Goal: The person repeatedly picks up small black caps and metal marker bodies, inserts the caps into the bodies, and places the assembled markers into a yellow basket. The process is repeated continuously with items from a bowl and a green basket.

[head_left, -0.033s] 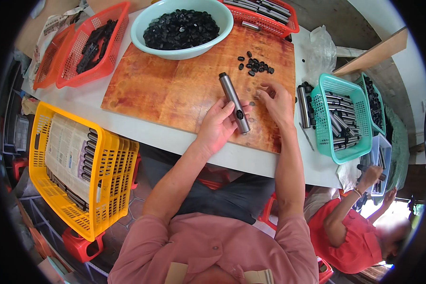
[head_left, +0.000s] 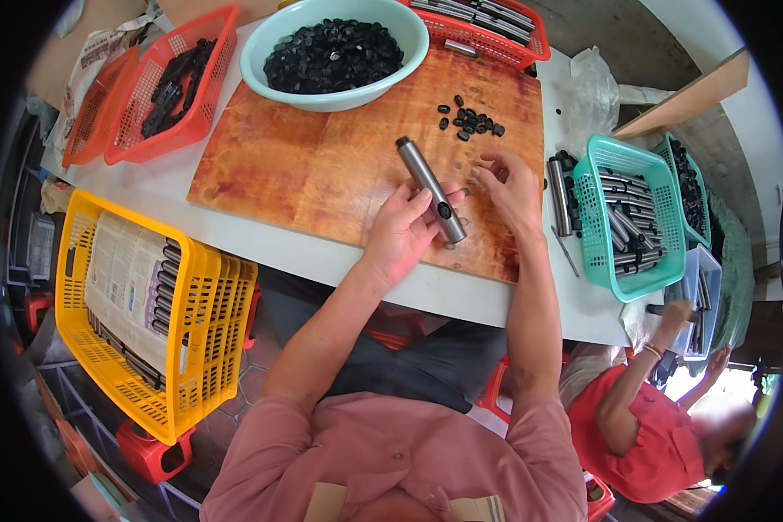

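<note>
In the middle of the frame, the person's left hand grips a metal tube around its lower part; the tube tilts, black end toward the upper left, with a black oval spot on its side near the lower end. Just right of it, the right hand has its fingers bent and thumb near the index finger; whether it pinches anything cannot be told. Both are above a wooden board on a white counter. Small black oval pieces lie above the right hand, and a pale blue bowl of black pieces stands at upper centre.
</note>
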The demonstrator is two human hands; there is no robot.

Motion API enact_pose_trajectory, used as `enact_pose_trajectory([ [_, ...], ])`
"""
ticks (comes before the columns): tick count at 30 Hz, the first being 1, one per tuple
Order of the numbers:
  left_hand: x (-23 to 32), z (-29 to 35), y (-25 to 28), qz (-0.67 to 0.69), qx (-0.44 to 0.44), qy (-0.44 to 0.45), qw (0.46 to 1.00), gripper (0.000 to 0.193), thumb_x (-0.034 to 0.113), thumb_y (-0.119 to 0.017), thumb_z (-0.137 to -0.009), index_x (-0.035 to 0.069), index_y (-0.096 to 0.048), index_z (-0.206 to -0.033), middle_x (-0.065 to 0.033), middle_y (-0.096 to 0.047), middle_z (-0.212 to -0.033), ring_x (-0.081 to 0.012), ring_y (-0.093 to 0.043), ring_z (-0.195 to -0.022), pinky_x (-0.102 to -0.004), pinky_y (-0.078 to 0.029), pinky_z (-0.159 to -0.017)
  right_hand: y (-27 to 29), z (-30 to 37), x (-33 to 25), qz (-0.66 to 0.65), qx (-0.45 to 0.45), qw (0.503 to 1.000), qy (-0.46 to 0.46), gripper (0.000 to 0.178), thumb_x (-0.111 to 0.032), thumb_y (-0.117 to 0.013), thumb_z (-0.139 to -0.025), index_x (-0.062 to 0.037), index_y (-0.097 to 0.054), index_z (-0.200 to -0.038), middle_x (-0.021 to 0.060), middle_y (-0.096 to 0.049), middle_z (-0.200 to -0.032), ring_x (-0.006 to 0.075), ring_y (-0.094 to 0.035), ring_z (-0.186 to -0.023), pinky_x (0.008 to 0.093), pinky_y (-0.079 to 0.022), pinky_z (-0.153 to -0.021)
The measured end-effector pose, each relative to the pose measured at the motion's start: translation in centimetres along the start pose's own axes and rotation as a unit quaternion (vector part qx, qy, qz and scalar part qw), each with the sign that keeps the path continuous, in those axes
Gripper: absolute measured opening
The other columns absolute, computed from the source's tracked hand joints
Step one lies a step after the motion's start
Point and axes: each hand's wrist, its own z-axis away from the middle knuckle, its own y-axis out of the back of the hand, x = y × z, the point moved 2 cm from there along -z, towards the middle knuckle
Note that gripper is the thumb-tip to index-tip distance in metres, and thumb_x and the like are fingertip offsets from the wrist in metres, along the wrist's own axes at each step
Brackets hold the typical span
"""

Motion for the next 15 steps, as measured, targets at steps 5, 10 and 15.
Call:
enact_pose_trajectory([
  [5,-0.1,0.0,-0.1,-0.026,-0.005,-0.021,0.999,0.034,0.012,-0.058,-0.104,0.002,-0.047,-0.134,-0.0195,-0.058,-0.138,-0.0338,-0.054,-0.134,-0.0512,-0.042,-0.116,0.3,-0.1,-0.1,-0.003,0.018,0.999,0.047,0.026,-0.01,-0.076,-0.084,-0.0042,-0.074,-0.109,0.0136,-0.067,-0.093,0.0256,-0.067,-0.08,0.0392,-0.055,-0.076],
  [10,-0.4,0.0,0.2,-0.066,-0.001,-0.044,0.997,0.027,0.013,-0.059,-0.104,0.003,-0.05,-0.128,-0.018,-0.062,-0.131,-0.0304,-0.058,-0.128,-0.0495,-0.044,-0.114,-0.3,0.0,1.1,0.044,-0.017,0.992,0.116,0.026,-0.005,-0.075,-0.084,-0.0036,-0.074,-0.11,0.0138,-0.066,-0.096,0.0254,-0.066,-0.079,0.0377,-0.053,-0.072],
  [15,-0.5,-0.1,0.7,-0.062,0.012,-0.056,0.996,0.026,0.011,-0.061,-0.102,0.004,-0.052,-0.126,-0.0129,-0.064,-0.127,-0.0246,-0.061,-0.121,-0.0446,-0.047,-0.11,-0.1,0.1,0.7,0.051,-0.007,0.992,0.114,0.022,-0.005,-0.074,-0.085,-0.0024,-0.074,-0.106,0.0164,-0.067,-0.096,0.0313,-0.067,-0.083,0.0404,-0.053,-0.076],
])
